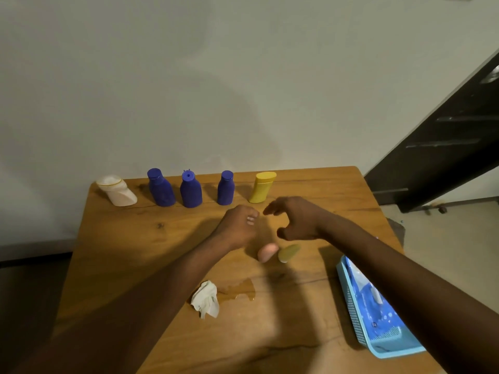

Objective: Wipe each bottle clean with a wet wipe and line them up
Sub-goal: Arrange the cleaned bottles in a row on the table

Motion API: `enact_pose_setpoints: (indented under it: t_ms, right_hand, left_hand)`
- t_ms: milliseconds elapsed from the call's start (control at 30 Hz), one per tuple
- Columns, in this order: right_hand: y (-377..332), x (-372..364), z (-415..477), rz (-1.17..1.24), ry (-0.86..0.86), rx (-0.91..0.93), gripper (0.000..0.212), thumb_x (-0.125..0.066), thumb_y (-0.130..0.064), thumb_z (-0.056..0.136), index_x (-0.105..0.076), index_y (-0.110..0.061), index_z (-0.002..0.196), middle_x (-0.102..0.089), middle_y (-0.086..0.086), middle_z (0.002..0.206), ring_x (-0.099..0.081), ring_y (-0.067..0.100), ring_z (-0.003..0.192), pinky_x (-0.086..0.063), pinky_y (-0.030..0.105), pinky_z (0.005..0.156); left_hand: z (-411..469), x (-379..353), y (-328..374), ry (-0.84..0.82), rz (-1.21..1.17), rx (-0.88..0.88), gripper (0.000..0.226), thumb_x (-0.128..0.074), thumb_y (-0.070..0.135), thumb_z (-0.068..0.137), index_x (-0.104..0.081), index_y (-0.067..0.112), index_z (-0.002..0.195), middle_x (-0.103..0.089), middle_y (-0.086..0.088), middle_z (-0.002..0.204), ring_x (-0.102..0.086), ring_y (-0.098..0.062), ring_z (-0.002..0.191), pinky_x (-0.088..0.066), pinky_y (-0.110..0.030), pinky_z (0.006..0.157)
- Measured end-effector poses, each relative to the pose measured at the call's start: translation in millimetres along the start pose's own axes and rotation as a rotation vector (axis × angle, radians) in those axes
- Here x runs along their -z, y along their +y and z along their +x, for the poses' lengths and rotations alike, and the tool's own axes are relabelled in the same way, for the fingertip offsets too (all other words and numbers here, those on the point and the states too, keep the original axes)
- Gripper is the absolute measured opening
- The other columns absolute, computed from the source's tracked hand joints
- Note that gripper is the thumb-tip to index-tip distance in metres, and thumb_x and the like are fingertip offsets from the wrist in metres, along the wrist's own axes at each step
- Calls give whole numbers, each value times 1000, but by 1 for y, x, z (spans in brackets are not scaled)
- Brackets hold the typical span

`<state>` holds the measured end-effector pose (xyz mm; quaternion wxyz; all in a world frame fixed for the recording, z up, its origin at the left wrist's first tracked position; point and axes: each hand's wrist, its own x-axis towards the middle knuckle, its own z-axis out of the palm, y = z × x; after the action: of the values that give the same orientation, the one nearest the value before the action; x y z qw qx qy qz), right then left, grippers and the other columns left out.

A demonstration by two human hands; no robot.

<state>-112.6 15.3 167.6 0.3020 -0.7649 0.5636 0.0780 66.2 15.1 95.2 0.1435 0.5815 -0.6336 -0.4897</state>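
5 bottles lined up, left hand grip clenched, right hand grip released, crumpled wipe nearby

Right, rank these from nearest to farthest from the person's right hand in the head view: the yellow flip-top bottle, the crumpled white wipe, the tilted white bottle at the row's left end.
1. Yellow flip-top bottle: just beyond the right hand, at the row's right end.
2. Crumpled white wipe: nearer the camera, beside a spill.
3. Tilted white bottle: far left of the row.

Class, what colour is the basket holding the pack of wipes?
Light blue basket, seen in the head view.
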Motion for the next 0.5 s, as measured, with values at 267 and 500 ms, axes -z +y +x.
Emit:
enact_pose_setpoints:
  t_ms: [267,500]
  right_hand:
    - [-1,-50,-14,-219,-61,37,56,-81,-22,80,-62,-19,133,-68,2,123,-63,23,112,-54,41,92]
    - [1,-74,-6,-152,30,53,35,-71,-7,86,-69,-19,119,-71,1,108,-65,21,99,-55,36,83]
  left_hand:
    - [-36,-31,-11,-114,54,2,29,-84,28,85,-74,12,107,-76,-1,102,-68,-16,95,-53,-34,76]
    - [-35,-51,-22,11,49,24,9,-78,24,91,-73,17,95,-74,0,93,-68,-17,92,-57,-39,82]
